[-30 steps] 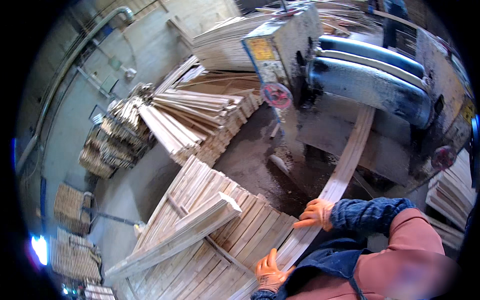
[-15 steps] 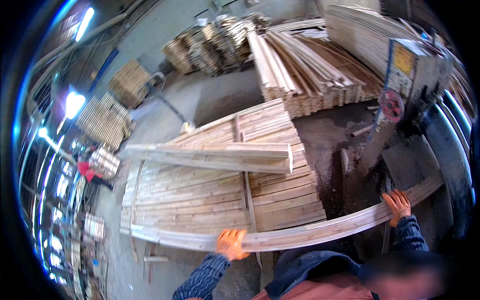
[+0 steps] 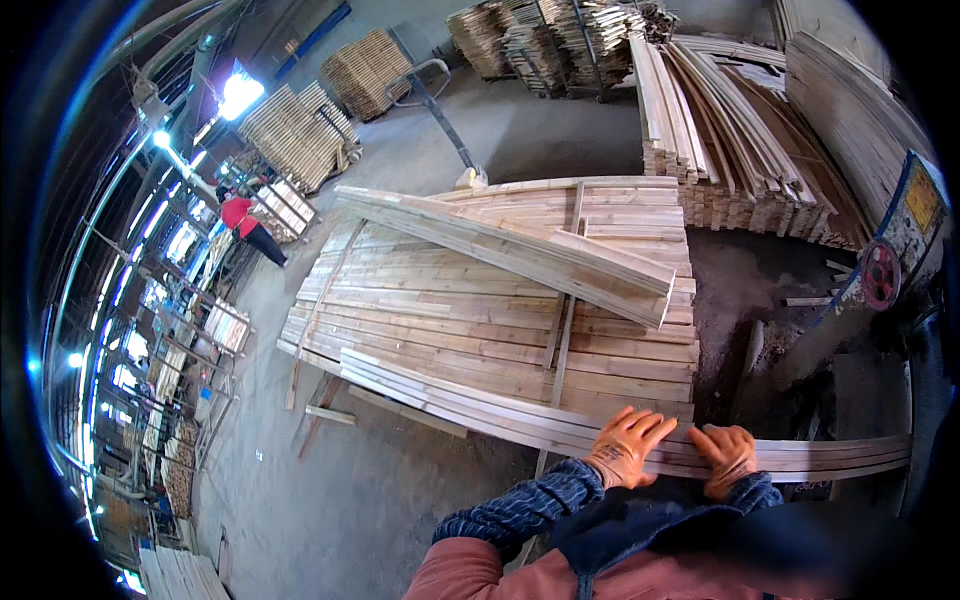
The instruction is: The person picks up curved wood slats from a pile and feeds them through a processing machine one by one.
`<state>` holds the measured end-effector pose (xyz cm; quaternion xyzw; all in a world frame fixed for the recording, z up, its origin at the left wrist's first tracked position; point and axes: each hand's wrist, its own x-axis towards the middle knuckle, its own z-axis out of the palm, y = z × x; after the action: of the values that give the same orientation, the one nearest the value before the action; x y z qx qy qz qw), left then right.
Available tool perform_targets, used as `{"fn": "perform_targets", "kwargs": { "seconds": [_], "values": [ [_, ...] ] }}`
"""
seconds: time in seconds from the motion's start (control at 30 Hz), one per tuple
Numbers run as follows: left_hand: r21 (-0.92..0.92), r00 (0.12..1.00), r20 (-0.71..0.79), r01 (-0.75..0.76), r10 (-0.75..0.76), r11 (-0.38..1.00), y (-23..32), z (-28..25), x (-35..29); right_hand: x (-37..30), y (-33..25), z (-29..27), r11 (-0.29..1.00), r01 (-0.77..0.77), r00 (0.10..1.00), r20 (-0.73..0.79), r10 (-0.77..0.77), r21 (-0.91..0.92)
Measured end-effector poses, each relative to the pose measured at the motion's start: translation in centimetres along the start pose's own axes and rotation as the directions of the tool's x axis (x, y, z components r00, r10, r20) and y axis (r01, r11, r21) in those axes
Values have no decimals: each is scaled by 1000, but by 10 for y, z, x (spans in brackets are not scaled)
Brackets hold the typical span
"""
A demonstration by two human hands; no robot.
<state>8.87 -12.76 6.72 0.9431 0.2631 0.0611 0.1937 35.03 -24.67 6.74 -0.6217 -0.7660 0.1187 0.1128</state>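
Observation:
Both my hands wear orange gloves and stand close together on a bundle of long, narrow wooden boards (image 3: 820,457) at the near side. My left hand (image 3: 628,447) bends its fingers over the boards, thumb toward me. To its right, my right hand (image 3: 725,460) is closed around the same boards. Their left part lies along the near edge of a wide stack of planks (image 3: 440,300); the right end reaches past the stack toward a machine. A smaller pile of boards (image 3: 520,245) rests aslant on the stack, and a thin slat (image 3: 561,360) crosses it.
At the right stands a blue-grey machine with a red handwheel (image 3: 880,274). Large lumber piles (image 3: 725,130) fill the back right. A pallet-jack handle (image 3: 440,120) rises behind the stack. Far left, a person in red (image 3: 240,217) stands near stacked wood.
My view has turned, shifting the scene. My hands, wide apart before, are now close together on the boards. The bundle's left end has moved rightward along the stack.

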Motion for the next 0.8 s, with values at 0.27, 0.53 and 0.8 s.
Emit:
{"fn": "perform_targets", "kwargs": {
  "seconds": [0.27,0.53,0.8],
  "values": [
    [317,991,-25,131,-130,939,-116,-52,-94,-69,81,-28,982,-140,990,-4,141,-126],
    [282,958,103,229,-266,932,-112,-58,-82,-88,78,-21,885,-410,911,-141,387,-219],
    [87,998,8,64,-65,994,-58,-28,-44,-31,20,-11,970,-221,975,-3,222,-105]
  ]
}}
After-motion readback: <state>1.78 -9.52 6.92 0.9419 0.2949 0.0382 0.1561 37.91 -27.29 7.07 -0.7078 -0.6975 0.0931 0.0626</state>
